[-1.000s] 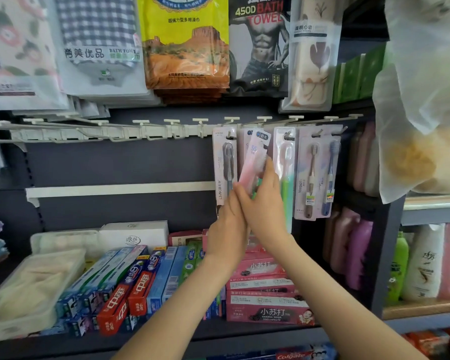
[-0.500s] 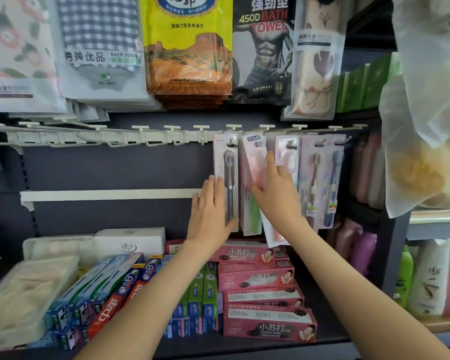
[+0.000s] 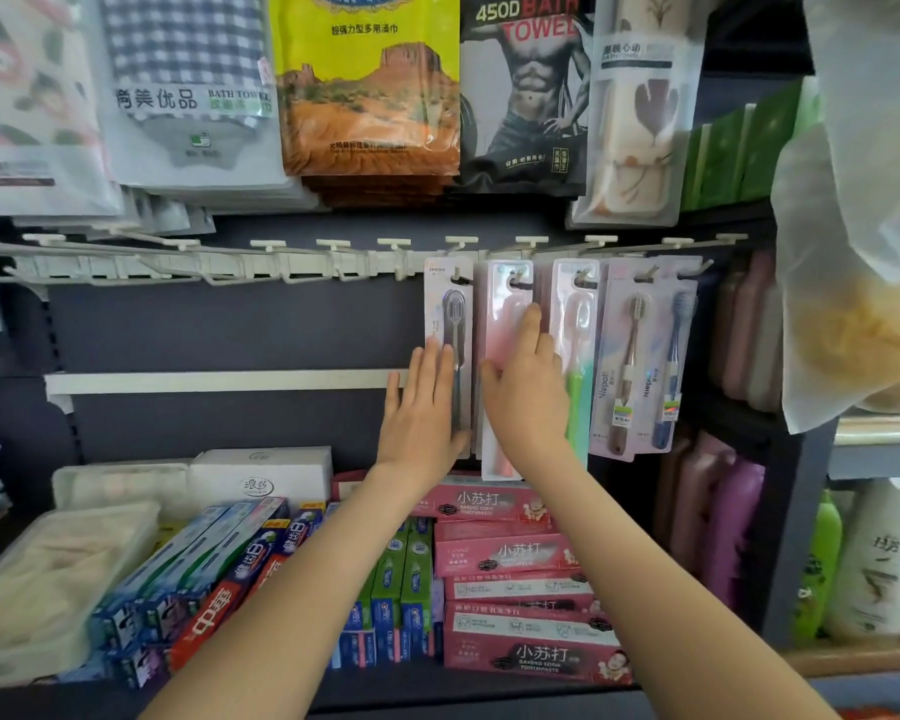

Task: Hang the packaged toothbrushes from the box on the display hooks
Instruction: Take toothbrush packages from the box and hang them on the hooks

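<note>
packaged toothbrushes [image 3: 575, 283] hang in a short row at the right end of the display hooks [image 3: 333, 252]: a grey toothbrush pack [image 3: 453, 324], a pink toothbrush pack [image 3: 505, 304], a green toothbrush pack [image 3: 578, 356] and a two-brush pack [image 3: 645, 356]. the left hand [image 3: 422, 407] lies flat on the grey toothbrush pack, fingers straight, its grip apart and holding nothing. the right hand [image 3: 528, 392] presses flat on the pink toothbrush pack, grip likewise apart. both seem to be squaring packs that sit on their hooks. so several packs are hung, while many hooks to the left stand bare. which container on the shelf [image 3: 385, 687] below is the source box i cannot tell, nor how many packs remain.
</note>
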The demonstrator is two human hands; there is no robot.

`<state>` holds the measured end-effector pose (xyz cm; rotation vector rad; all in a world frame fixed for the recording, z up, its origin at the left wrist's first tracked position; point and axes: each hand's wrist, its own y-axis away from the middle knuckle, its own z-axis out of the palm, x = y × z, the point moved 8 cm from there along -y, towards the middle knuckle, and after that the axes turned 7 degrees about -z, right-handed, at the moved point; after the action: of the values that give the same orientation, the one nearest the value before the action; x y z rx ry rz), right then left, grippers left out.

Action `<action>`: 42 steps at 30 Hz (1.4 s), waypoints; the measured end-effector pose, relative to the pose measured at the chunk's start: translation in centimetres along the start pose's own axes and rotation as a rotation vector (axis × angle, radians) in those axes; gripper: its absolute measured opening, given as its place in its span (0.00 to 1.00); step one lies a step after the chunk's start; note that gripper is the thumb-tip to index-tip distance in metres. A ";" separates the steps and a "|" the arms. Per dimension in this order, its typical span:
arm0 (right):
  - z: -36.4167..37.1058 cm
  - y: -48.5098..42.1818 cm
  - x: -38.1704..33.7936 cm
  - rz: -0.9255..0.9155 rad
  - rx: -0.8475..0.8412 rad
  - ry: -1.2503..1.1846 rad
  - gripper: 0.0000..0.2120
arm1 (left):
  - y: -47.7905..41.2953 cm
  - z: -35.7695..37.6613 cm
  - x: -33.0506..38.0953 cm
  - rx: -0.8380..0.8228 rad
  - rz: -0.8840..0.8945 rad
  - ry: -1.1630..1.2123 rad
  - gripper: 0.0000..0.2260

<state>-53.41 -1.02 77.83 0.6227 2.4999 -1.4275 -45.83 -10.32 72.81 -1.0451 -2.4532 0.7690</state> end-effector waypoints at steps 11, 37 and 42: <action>0.5 1.6 1.2 0.074 0.019 -0.134 0.36 | 2.2 -1.5 -0.1 0.054 -0.006 0.068 0.38; 22.2 51.1 -7.9 -0.073 -0.818 -0.129 0.25 | 47.3 14.4 -26.3 -0.795 -0.370 0.154 0.26; 27.5 65.9 -5.6 0.157 -1.249 -0.050 0.28 | 60.1 21.6 -33.1 -1.099 -0.541 0.098 0.26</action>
<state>-19.76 3.39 14.73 0.4431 2.5676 0.2871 -2.52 -7.50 15.48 -0.5679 -2.8217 -0.8698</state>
